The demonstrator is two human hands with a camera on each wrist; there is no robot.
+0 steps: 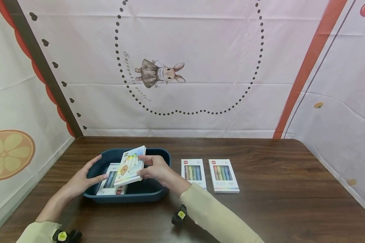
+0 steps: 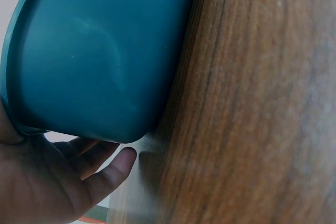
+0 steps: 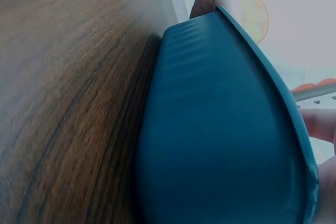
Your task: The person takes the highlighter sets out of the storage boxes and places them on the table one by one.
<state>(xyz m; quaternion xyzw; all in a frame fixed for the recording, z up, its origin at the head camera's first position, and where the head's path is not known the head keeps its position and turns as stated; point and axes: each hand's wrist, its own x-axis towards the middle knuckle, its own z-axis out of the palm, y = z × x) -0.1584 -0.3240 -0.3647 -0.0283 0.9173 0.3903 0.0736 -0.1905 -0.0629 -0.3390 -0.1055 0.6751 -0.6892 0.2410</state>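
Right hand (image 1: 155, 167) pinches 1 slim white printed carton (image 1: 129, 167), tilted over a smooth, round-cornered blue plastic bin (image 1: 143, 198) near the far left corner of the wood-grained desk (image 1: 286, 189). Left hand (image 1: 81, 179) spread about bin's left end, thumb over rim. Inside: 1 windowed carton (image 1: 110, 180). Right of bin: 2 flat rectangular cartons (image 1: 223, 175), side by side.

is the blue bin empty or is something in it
Not empty: a white box lies inside the bin. The right hand holds a second box, tilted, partly hiding the first.
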